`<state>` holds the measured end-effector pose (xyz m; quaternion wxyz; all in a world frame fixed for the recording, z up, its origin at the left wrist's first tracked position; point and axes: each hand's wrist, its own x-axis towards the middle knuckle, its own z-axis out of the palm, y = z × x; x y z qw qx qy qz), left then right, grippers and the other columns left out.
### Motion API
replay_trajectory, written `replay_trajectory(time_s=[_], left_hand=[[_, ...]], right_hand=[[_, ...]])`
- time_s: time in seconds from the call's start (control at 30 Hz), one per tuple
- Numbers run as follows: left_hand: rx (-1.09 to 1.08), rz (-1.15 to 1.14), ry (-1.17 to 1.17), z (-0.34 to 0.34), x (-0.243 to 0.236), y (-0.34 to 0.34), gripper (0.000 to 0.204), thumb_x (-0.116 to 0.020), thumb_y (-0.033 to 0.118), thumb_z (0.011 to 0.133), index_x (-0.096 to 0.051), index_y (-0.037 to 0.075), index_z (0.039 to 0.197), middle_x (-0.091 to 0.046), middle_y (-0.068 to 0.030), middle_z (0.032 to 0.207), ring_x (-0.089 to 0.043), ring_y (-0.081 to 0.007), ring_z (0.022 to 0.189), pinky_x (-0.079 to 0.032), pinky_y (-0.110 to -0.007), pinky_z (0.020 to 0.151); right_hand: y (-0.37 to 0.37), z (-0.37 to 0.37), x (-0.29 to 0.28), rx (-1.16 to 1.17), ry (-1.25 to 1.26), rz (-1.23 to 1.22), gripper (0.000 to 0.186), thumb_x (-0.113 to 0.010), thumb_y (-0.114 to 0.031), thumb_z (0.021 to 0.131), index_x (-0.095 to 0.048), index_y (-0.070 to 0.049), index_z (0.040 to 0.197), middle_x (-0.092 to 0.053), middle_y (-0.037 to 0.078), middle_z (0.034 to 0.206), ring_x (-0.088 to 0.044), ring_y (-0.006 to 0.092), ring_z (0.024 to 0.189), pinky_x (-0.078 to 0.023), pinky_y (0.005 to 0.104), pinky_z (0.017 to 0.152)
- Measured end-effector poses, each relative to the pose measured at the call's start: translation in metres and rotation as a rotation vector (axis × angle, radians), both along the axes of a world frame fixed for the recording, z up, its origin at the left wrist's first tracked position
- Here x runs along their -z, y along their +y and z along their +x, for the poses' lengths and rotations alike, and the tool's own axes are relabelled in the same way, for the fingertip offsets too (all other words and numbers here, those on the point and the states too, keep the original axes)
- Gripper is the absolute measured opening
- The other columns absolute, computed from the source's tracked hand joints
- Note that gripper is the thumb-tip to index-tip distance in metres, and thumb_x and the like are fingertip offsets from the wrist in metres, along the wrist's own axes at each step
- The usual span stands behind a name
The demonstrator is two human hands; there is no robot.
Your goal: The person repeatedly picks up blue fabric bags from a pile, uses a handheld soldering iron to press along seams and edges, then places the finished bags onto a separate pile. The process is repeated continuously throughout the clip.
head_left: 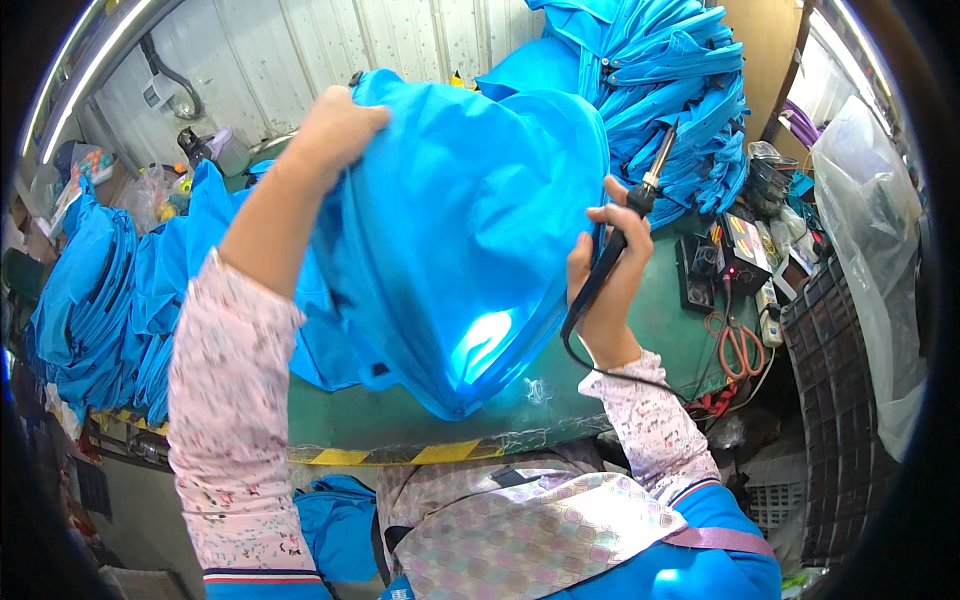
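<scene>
A bright blue fabric piece (470,200), rounded and folded with a seamed rim, is held up over the green table. Near its upper left corner, my left hand (340,130) is closed on its edge. My right hand (615,285) is wrapped around a soldering iron (640,200) beside the fabric's right edge. The iron's metal tip points up and away to the right, apart from the fabric, and its black cord hangs below my wrist. Whether the right fingers also touch the fabric rim, I cannot tell. A bright patch of light falls on the fabric's lower part.
Stacks of similar blue fabric lie at the back right (660,90) and the left (90,290). On the right of the green table (450,430) are a black control box (745,245) with a red light, orange-handled scissors (740,350) and a power strip (768,315). Clear plastic sheeting (870,230) hangs farther right.
</scene>
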<state>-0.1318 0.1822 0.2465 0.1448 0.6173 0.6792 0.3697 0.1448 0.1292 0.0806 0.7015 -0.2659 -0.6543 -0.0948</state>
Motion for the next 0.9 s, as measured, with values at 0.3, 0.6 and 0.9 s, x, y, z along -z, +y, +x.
replay_trajectory(time_s=[0.3,0.6,0.9], left_hand=[[0.659,0.567,0.486,-0.071,-0.09,-0.066,0.045,-0.051,0.006,0.093,-0.054,0.009,0.138,-0.062,-0.0082,0.113,-0.059,-0.0135,0.097,-0.047,-0.031,0.094],[0.977,-0.264,0.227,0.007,0.021,-0.177,0.044,-0.076,0.035,0.085,-0.067,0.003,0.114,-0.072,-0.0082,0.09,-0.069,-0.0165,0.083,-0.054,-0.032,0.081],[0.386,-0.111,-1.509,0.07,0.237,-0.175,0.084,-0.087,0.022,0.075,-0.04,0.004,0.142,-0.053,-0.0082,0.136,-0.055,-0.023,0.121,-0.046,-0.038,0.102]], right_hand=[[-0.027,0.044,-0.079,0.093,-0.157,0.259,0.071,-0.084,-0.009,0.076,-0.041,-0.009,0.132,-0.052,0.025,0.136,-0.053,0.0346,0.124,-0.042,0.0446,0.102],[-0.03,-0.05,-0.032,-0.331,-0.14,0.175,0.051,-0.069,-0.002,0.087,-0.036,-0.01,0.125,-0.053,0.026,0.127,-0.055,0.0141,0.078,-0.046,0.0224,0.061],[-0.022,-0.057,0.01,-0.253,-0.002,-0.025,0.052,-0.07,-0.017,0.093,-0.034,-0.01,0.13,-0.055,0.018,0.129,-0.046,0.0085,0.074,-0.043,0.0209,0.063]])
